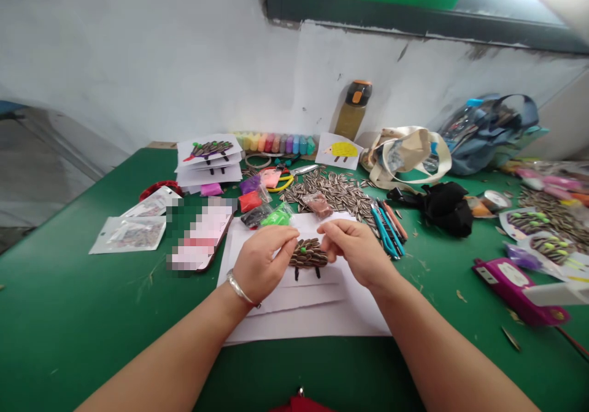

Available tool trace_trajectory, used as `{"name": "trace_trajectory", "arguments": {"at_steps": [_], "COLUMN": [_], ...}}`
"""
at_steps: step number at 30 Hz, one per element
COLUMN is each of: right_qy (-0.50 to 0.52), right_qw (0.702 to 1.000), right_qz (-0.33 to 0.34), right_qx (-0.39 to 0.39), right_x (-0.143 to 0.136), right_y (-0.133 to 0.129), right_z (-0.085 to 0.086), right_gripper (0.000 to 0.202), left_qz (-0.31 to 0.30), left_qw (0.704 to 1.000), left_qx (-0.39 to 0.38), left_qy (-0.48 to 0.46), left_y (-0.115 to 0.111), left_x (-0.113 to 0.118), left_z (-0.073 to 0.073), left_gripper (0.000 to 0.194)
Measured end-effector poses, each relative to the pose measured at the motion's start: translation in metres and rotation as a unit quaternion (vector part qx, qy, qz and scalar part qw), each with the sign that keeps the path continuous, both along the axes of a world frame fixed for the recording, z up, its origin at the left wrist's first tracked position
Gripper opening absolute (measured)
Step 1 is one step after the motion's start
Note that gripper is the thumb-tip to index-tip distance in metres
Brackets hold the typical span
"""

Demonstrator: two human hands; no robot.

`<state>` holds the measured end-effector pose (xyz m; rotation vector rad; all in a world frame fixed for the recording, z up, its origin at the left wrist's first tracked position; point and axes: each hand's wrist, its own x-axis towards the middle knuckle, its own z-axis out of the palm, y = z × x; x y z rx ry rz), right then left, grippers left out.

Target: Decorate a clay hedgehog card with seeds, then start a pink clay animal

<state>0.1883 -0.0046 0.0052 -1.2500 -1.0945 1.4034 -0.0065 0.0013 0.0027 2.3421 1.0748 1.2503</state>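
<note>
A hedgehog-like shape of sunflower seeds, with a green dot and two black legs, lies on white paper between my hands. My left hand is at its left side, fingers pressed together and pointing inward; whatever they might hold is hidden. On the right, my right hand has its thumb and fingertips pinched together beside the shape, and I cannot make out anything between them. Just beyond the paper are a green clay packet, a red one and a brown one.
Loose seeds are heaped behind the paper. Pens lie to the right, near a black cloth item. A phone and seed packets lie left. A bottle stands by the wall; a purple glue gun lies right.
</note>
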Motion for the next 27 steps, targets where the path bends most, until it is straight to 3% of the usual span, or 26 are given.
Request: {"name": "trace_trajectory", "arguments": {"at_steps": [5,8,12,19,22,27], "right_qy": [-0.052,-0.023,0.03,-0.081,-0.052,0.006], "right_qw": [0.996,0.998,0.999,0.995,0.996,1.0], "right_qz": [-0.028,-0.02,-0.01,-0.016,-0.016,-0.015], "right_qx": [0.069,0.057,0.009,0.062,0.065,0.025], "right_x": [0.0072,0.0061,0.0025,0.0058,0.0055,0.0013], "right_y": [0.001,0.0013,0.0013,-0.0011,-0.0012,0.0007], "right_z": [0.0012,0.0009,0.0014,0.006,0.0045,-0.0005], "right_gripper": [0.019,0.014,0.023,0.028,0.017,0.023], "left_qz": [-0.002,-0.001,-0.003,-0.005,-0.007,-0.005], "left_qw": [1.0,1.0,1.0,1.0,1.0,1.0], "left_qx": [0.0,0.002,0.011,0.012,0.01,0.012], "left_qy": [-0.001,0.003,-0.003,-0.001,0.0,0.004], "left_y": [0.0006,0.0008,0.0011,0.0019,0.0021,0.0023], "left_x": [-0.001,-0.001,-0.0013,-0.0023,-0.0019,-0.0011], "left_z": [-0.0024,-0.0031,-0.003,-0.0042,-0.004,-0.0028], "left_gripper": [0.016,0.016,0.016,0.016,0.016,0.016]}}
